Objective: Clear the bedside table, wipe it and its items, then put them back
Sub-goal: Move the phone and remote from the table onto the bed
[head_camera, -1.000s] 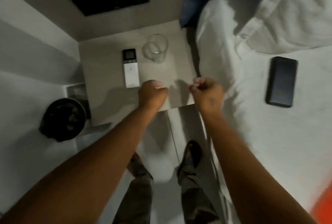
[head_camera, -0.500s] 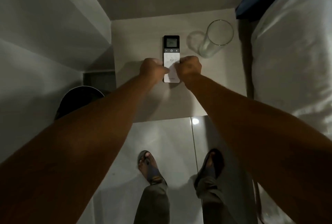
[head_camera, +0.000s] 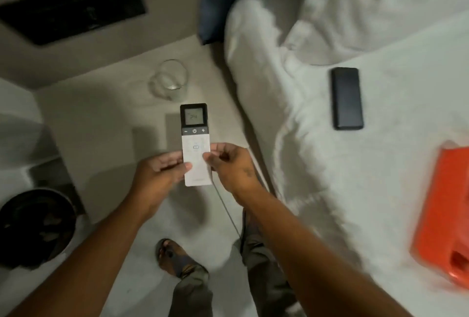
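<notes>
Nearest the viewer, a sandalled foot [head_camera: 177,258] stands on the pale floor at six o'clock. Above it, the left hand [head_camera: 158,173] and the right hand [head_camera: 229,165] pinch the lower half of a white remote control [head_camera: 196,147] from either side, holding it lifted clear of the bedside table [head_camera: 101,123], display uppermost and reading 24. A dark round bin [head_camera: 35,225] sits at eight o'clock. Beyond the remote, at twelve o'clock, an empty drinking glass [head_camera: 170,80] stands on the table. On the white bed, an orange object [head_camera: 442,217] lies at four o'clock and a black slab-shaped device [head_camera: 346,98] at two o'clock.
</notes>
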